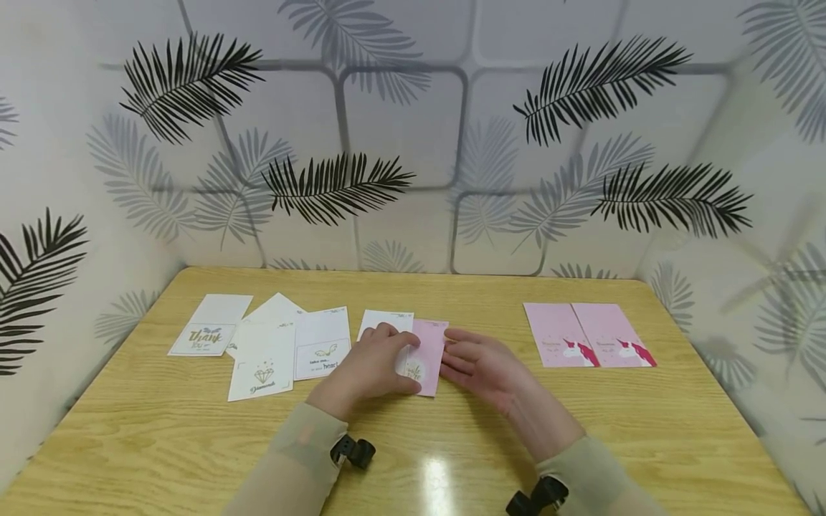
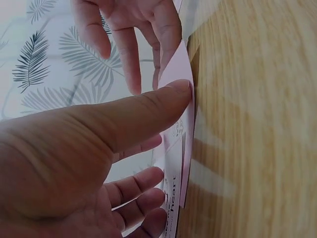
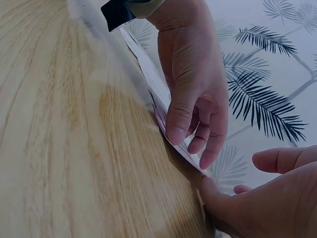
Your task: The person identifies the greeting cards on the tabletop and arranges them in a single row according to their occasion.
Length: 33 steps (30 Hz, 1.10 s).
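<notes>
The pink card [image 1: 427, 351] lies just below the middle of the frame, between my hands, with its long axis running nearly up and down the picture, the lower end leaning a touch left. My left hand [image 1: 368, 365] is the nearer, already reaching over the card's left side: thumb on the lower end, forefinger near the upper left corner, spread in a wide arch rather than closed round it. My right hand [image 1: 484, 369] comes in from the lower right, fingers loosely straight, tips along the right long edge and seemingly just touching it. So the hands are apart, with only the card's width between their fingertips. A white card [image 1: 387, 319] meets the pink one's left edge, partly hidden by my left hand. I judge that any move turns on those two long edges: my right side is free to approach, while my left is crowded by the white card.
</notes>
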Available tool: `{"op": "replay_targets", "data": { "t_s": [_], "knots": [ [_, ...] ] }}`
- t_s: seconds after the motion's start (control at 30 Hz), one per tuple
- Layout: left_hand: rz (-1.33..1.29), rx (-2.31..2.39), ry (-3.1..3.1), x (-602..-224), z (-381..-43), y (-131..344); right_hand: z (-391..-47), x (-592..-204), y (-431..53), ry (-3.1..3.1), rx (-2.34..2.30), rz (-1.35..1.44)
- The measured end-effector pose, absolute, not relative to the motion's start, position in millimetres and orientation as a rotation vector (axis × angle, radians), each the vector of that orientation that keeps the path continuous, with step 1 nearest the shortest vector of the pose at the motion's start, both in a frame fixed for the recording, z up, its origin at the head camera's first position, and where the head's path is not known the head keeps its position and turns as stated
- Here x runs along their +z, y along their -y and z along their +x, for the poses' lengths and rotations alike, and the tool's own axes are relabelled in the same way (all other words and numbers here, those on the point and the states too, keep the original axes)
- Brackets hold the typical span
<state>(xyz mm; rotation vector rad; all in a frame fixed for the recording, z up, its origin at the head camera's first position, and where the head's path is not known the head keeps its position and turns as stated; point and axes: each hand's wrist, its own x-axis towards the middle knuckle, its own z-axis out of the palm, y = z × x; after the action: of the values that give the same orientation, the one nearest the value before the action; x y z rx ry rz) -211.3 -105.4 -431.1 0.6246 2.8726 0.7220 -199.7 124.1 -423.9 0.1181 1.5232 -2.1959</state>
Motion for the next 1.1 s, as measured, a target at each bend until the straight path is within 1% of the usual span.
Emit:
{"op": "replay_targets", "data": {
  "t_s": [0.4, 0.67, 1.1],
  "knots": [
    [0.572, 0.722, -2.877, -430, -212, 107, -200, -435, -118, -1.702, -2.124, 0.059],
    [0.534, 0.714, -2.968, -431, -214, 106, -196, -429, -123, -1.945, -2.072, 0.091],
    [0.413, 1.026, -2.99, -427, -214, 76, -187, -415, -151, -2.072, -2.062, 0.181]
  ]
}}
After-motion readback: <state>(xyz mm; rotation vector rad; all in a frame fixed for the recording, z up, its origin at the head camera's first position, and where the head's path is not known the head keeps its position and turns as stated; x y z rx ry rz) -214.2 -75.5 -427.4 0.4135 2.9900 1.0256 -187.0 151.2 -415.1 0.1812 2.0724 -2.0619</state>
